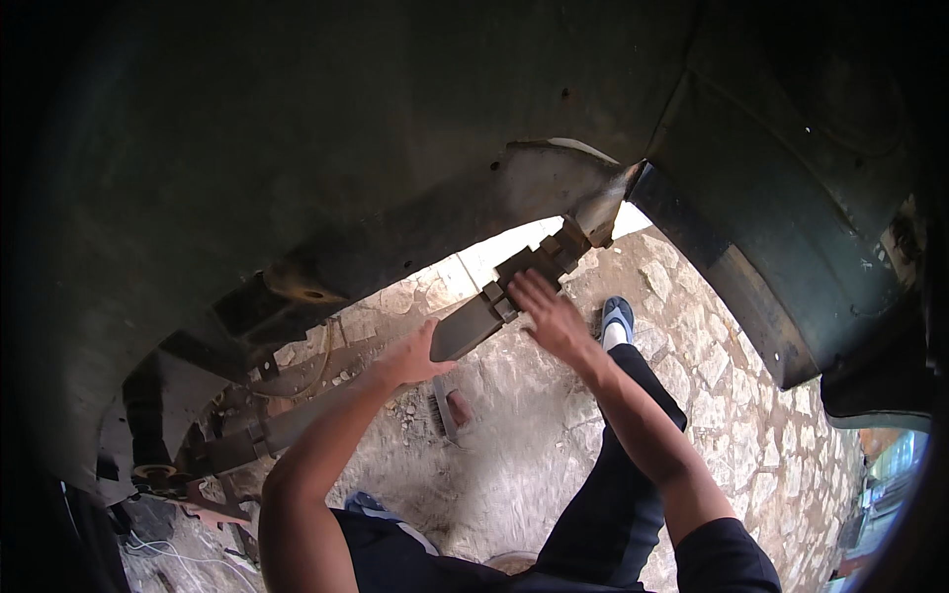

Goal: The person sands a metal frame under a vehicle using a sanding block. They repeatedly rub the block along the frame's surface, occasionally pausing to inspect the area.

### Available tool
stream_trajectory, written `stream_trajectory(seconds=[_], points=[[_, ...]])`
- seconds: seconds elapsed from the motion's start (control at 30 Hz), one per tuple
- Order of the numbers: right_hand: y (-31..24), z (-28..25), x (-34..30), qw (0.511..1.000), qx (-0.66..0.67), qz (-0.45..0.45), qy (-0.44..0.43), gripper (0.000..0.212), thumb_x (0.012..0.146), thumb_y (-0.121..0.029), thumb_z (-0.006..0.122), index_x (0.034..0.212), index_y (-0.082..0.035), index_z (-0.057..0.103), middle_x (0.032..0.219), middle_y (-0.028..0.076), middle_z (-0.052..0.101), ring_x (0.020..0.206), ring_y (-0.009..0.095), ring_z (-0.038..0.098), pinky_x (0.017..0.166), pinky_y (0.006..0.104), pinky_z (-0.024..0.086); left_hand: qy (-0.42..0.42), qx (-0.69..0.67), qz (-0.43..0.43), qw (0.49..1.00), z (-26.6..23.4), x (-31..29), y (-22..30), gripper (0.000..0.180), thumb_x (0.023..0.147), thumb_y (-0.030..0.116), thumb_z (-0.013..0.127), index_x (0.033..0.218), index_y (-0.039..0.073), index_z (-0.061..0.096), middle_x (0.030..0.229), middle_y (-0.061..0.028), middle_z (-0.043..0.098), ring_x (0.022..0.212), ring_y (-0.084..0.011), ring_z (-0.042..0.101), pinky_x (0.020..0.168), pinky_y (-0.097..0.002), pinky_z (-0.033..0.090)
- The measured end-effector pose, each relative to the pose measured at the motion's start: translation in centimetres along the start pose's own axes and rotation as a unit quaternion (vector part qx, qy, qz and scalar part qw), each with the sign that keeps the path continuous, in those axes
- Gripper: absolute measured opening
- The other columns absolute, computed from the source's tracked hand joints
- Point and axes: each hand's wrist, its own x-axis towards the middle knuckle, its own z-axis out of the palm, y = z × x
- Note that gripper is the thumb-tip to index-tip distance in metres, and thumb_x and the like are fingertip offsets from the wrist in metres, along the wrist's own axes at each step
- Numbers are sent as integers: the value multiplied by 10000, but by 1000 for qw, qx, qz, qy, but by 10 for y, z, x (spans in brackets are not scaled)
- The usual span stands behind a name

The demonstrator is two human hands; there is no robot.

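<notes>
A dark leaf spring with metal clamps runs slantwise from lower left to upper right beneath a large dark vehicle body. My left hand straddles the spring, its thumb at the near edge and its fingers at the far one. Farther up, my right hand rests on the spring between the clamps, fingers stretched out and slightly blurred. On the ground just below lies a wire brush with a reddish-brown handle.
Overhead hangs the dark body panel; a curved fender edge comes down at right. A rusty bracket meets the spring's upper end. Uneven stone paving covers the ground. A white cable lies at lower left.
</notes>
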Motion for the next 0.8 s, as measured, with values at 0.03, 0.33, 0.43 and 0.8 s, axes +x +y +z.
stream_trajectory(seconds=[0.03, 0.33, 0.43, 0.8], points=[[9, -2, 3, 998, 17, 35, 40, 845, 819, -238, 778, 1541, -146, 347, 1640, 60, 260, 1522, 252, 216, 1072, 492, 477, 1, -6, 4, 1000, 0, -1, 0, 1019, 815, 535, 732, 1502, -36, 241, 1297, -353, 560, 1174, -464, 599, 1000, -501, 487], [6, -3, 1, 997, -23, 54, 53, 890, 794, -226, 799, 1551, -200, 332, 1631, 79, 273, 1510, 286, 244, 1023, 501, 491, -10, 0, -12, 1000, -7, -2, 9, 1004, 819, 503, 741, 1503, -36, 242, 1286, -347, 570, 1170, -467, 602, 1000, -490, 491], [-9, 4, -5, 999, 1, 13, 39, 853, 804, -201, 786, 1541, -194, 355, 1631, 84, 274, 1507, 288, 252, 1018, 510, 491, -4, 16, -16, 1000, -4, -4, 8, 992, 820, 493, 744, 1498, -40, 253, 1293, -347, 566, 1173, -463, 601, 1004, -488, 487], [11, -5, 9, 999, -6, 40, 14, 878, 826, -250, 768, 1564, -181, 297, 1648, 81, 224, 1527, 295, 190, 1103, 536, 422, 29, -4, 21, 999, -4, -1, 5, 970, 808, 499, 747, 1472, -41, 290, 1285, -340, 567, 1177, -459, 594, 995, -491, 489]])
